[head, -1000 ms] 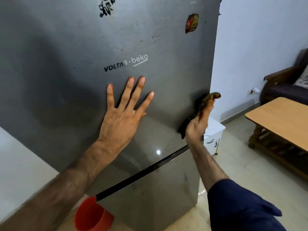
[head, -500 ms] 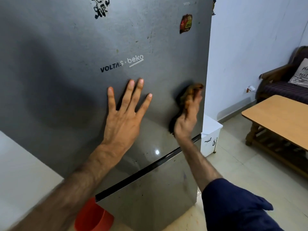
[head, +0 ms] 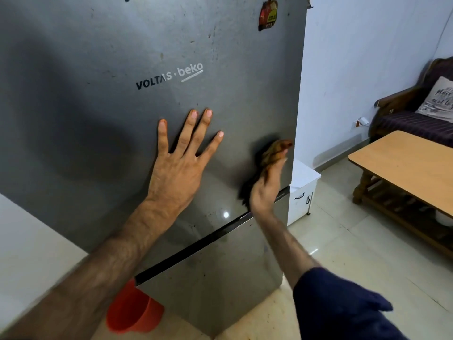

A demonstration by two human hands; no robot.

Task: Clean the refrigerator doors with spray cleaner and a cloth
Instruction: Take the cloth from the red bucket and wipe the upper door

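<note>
The left hand (head: 179,168) lies flat on the upper door (head: 103,99) of the tall grey brushed-metal refrigerator, just below the "VOLTAS · beko" lettering (head: 169,75); its fingers (head: 186,133) are straight and spread well apart, with the palm and all the tips touching the metal and nothing held. The right hand (head: 266,186) presses a crumpled brown cloth (head: 274,150) against the same door close to its right edge, just above the dark gap (head: 196,244) that divides the upper door from the lower door (head: 220,285). Its fingers run up along the cloth, held close together and nearly straight, pushing the cloth onto the metal; the cloth bunches out past the fingertips, and whether the thumb hooks round it cannot be told. A red and yellow sticker (head: 268,15) sits high on the upper door. An orange plastic cup (head: 133,312) shows at the refrigerator's lower left corner. To the right stand a low light wooden surface (head: 407,160) and a dark wooden sofa (head: 411,119) with a pale printed cushion (head: 438,99).
</note>
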